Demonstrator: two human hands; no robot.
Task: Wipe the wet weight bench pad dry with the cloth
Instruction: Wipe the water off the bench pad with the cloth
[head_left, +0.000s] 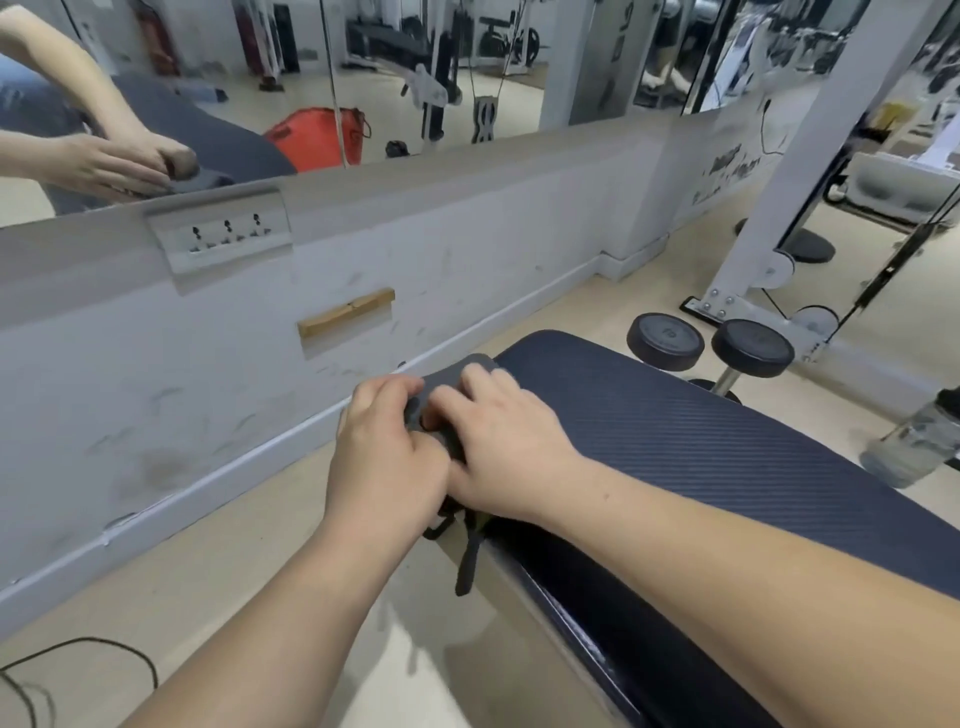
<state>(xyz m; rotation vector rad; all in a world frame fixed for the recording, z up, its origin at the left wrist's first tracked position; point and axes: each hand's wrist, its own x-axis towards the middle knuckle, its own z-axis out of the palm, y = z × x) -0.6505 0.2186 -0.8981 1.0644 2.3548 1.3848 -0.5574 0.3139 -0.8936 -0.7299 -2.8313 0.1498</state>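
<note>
Head: crumpled cloth (457, 376), ribbed pad (701, 441)

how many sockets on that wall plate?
3: left socket, middle socket, right socket, side by side on the wall plate below the mirror. None looks hidden.

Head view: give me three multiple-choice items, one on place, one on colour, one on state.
1. Where is the cloth? A on the floor; B at the left edge of the bench pad; C on a dumbbell.
2. What colour is the bench pad? A orange; B white; C dark blue.
3. Which hands are on the cloth? A both; B one only; C neither.

B: the cloth sits at the pad's left edge, partly overhanging it.
C: the ribbed pad surface is dark blue.
A: the left hand and right hand both hold it, fingers curled.
</note>
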